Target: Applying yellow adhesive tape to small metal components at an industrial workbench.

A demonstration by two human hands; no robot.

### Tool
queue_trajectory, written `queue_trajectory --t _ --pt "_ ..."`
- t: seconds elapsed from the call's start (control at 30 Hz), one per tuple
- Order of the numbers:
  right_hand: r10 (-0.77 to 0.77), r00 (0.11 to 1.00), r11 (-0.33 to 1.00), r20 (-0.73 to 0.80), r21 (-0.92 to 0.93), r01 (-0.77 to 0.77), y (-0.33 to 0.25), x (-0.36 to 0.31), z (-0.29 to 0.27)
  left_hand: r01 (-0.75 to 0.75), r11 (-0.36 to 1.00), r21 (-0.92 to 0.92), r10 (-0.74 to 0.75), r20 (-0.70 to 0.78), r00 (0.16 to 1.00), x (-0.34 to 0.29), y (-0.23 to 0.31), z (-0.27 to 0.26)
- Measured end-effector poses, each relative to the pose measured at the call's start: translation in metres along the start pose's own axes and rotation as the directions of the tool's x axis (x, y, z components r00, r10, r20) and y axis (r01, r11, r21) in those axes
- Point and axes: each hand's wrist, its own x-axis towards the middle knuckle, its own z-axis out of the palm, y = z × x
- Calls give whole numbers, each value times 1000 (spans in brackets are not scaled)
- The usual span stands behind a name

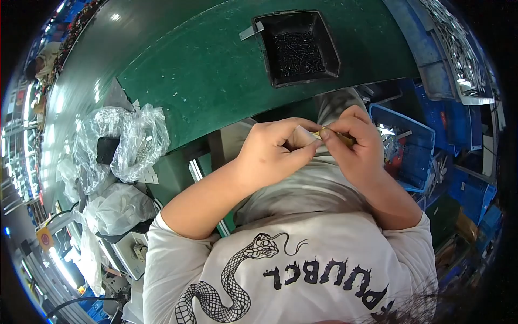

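Note:
My left hand point(275, 154) and my right hand point(357, 144) meet in front of my body, just beyond the near edge of the green table. Both are closed, thumbs against fingers. A small yellowish piece point(317, 134) spans the gap between the fingertips. A white strip point(305, 137) shows by the left fingers, partly covered by them. More of the yellowish thing appears behind the right thumb; its kind is hidden by the fingers.
On the green table point(216, 81) stands a black bin point(273, 78) of small dark screws, with a metal plate point(251, 31) over its rim. Clear plastic bags point(129, 140) lie at left. A blue crate point(413, 184) with metal parts sits at right, below a bin of metal pieces point(458, 48).

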Motion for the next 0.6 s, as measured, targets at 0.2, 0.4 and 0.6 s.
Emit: queue_trajectory --t 0.2,0.4,0.6 --pt "-48 999 999 -7 -19 48 2 0 -2 105 991 -84 -105 1 994 0 -4 -1" --pt "-53 998 998 14 -22 53 0 1 -4 221 962 -158 -210 81 974 3 -4 -7" --pt "-49 998 998 33 -24 49 0 4 -3 64 995 71 -69 72 995 2 -4 -2"
